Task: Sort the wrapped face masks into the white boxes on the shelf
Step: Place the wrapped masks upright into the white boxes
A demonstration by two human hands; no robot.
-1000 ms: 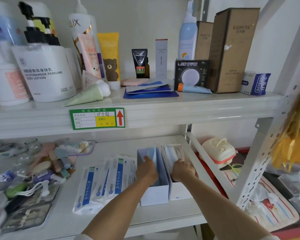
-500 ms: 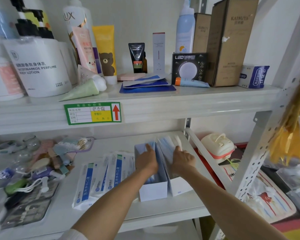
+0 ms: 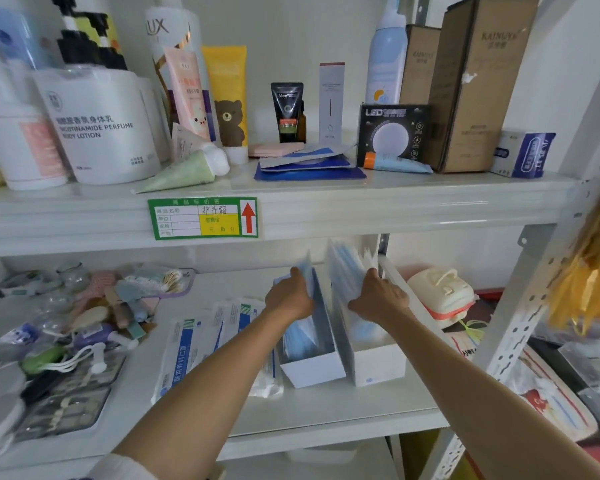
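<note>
Nearest the camera, two bare forearms are reaching over the front lip of the lower shelf (image 3: 326, 424) toward two white boxes standing side by side. The left box (image 3: 314, 370) is sitting open-topped with blue masks showing inside it, and the right box (image 3: 378, 363) is touching it on the right. Just left of the boxes, a fanned pile of flat wrapped face masks (image 3: 205, 344) with blue-striped labels is lying on the shelf, waiting to be sorted. Farther in, the left hand (image 3: 290, 299) is curling its fingers over a bunch of blue masks (image 3: 303, 271) that is standing up out of the left box, gripping them near the top edge. The right hand (image 3: 378, 299) is doing the same with a thicker, blurred sheaf of wrapped masks (image 3: 347, 268) rising from the right box, thumb and fingers pinching across the stack. These packets are looking light, thin and floppy, and their film wrappers are probably slick, so a loose stack is likely to splay or slide apart; squeezing across the flat faces, close to the middle of the bundle, seems the safer hold. Beyond and above, a green price label (image 3: 203, 218) is hanging on the upper shelf edge.
</note>
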